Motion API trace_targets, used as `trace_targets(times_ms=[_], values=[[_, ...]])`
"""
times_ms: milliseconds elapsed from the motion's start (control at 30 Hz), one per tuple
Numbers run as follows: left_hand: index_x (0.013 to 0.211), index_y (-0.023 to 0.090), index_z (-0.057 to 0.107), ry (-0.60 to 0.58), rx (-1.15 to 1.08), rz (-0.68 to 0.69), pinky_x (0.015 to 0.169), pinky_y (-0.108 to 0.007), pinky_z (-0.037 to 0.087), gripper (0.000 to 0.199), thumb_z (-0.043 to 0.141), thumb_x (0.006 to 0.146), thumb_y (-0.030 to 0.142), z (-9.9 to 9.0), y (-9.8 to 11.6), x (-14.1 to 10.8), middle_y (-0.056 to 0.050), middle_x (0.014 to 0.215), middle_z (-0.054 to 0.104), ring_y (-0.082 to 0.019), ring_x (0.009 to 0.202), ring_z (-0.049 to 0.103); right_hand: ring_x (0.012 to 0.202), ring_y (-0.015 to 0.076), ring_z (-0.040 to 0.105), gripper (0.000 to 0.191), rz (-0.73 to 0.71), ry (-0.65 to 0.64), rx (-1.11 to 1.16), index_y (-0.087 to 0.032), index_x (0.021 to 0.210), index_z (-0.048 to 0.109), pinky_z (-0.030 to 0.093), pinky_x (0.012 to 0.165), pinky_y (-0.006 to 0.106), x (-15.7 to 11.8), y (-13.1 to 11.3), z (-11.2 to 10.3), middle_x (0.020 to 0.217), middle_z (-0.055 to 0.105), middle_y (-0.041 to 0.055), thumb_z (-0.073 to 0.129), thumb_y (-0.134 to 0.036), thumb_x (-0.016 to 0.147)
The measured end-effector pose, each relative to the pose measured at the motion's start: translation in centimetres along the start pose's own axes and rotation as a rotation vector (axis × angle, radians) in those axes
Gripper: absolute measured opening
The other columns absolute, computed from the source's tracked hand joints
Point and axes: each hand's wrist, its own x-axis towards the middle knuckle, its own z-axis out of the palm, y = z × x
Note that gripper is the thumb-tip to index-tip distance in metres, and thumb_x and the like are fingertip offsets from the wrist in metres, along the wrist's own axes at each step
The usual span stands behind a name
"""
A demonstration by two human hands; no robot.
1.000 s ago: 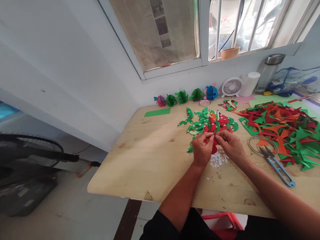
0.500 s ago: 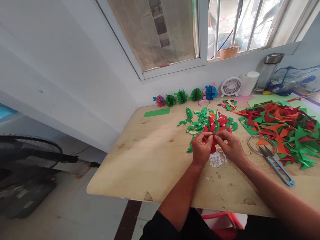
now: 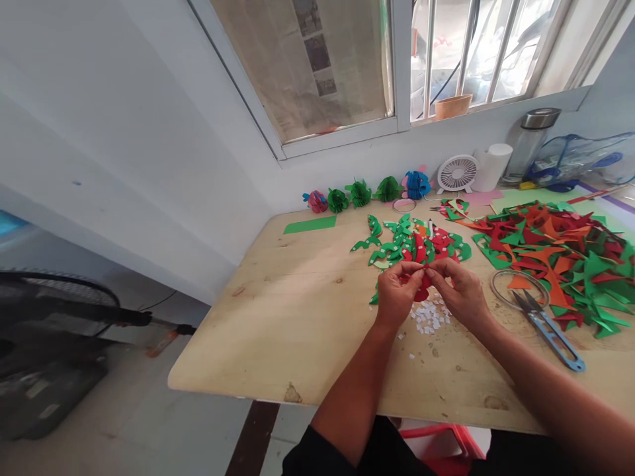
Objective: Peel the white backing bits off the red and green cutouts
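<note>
My left hand [image 3: 398, 289] and my right hand [image 3: 459, 287] meet over the table, thumbs and forefingers pinched on a red paper piece [image 3: 422, 291]. Its lower part hangs below my fingers; the pinched edge is mostly hidden. Just under my hands lie many small white paper squares [image 3: 430, 316]. Beyond my fingertips spreads a pile of green and red paper cut-outs [image 3: 397, 244], several with white squares on them.
Blue thread snips [image 3: 550, 330] and a tape roll [image 3: 496, 297] lie to the right, before a heap of paper scraps [image 3: 555, 244]. Along the wall stand folded paper figures [image 3: 360, 193], a small fan [image 3: 457, 174] and a glass bottle [image 3: 530, 147]. A green strip [image 3: 310, 225] lies at the back left.
Both hands stay pinched on the red paper piece with only slight finger movement. More white squares show beneath them, one lying apart to the left. The view has shifted slightly.
</note>
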Motion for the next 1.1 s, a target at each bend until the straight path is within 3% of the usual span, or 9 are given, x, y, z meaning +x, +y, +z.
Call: trace_targets(times_ms=[167, 533, 1100], values=[[0.075, 0.013, 0.067, -0.019, -0.147, -0.117, 0.050, -0.018, 0.046, 0.016, 0.068, 0.065, 0.026, 0.1, 0.2, 0.2, 0.000, 0.062, 0.063, -0.007, 0.052, 0.055, 0.059, 0.0128, 0.050, 0.015, 0.033, -0.007, 0.014, -0.020, 0.073, 0.057, 0.041, 0.057, 0.024, 0.0, 0.2, 0.0, 0.064, 0.057, -0.0001, 0.052, -0.031, 0.082], [0.073, 0.013, 0.067, -0.042, -0.095, -0.097, 0.052, -0.019, 0.046, 0.013, 0.066, 0.066, 0.024, 0.1, 0.2, 0.2, 0.000, 0.061, 0.064, -0.008, 0.052, 0.055, 0.064, 0.0137, 0.052, 0.014, 0.186, -0.051, 0.314, -0.020, 0.082, 0.059, 0.041, 0.062, 0.026, 0.2, 1.2, 0.3, 0.072, 0.058, 0.0005, 0.059, -0.033, 0.078], [0.074, 0.014, 0.066, -0.101, -0.014, -0.027, 0.056, -0.020, 0.047, 0.012, 0.063, 0.070, 0.024, 0.5, -0.3, 0.0, -0.002, 0.066, 0.065, -0.009, 0.056, 0.058, 0.059, 0.0121, 0.047, 0.013, 0.227, -0.015, 0.285, -0.019, 0.071, 0.054, 0.037, 0.058, 0.025, 0.1, 1.3, 0.3, 0.063, 0.052, -0.0022, 0.056, -0.030, 0.079]])
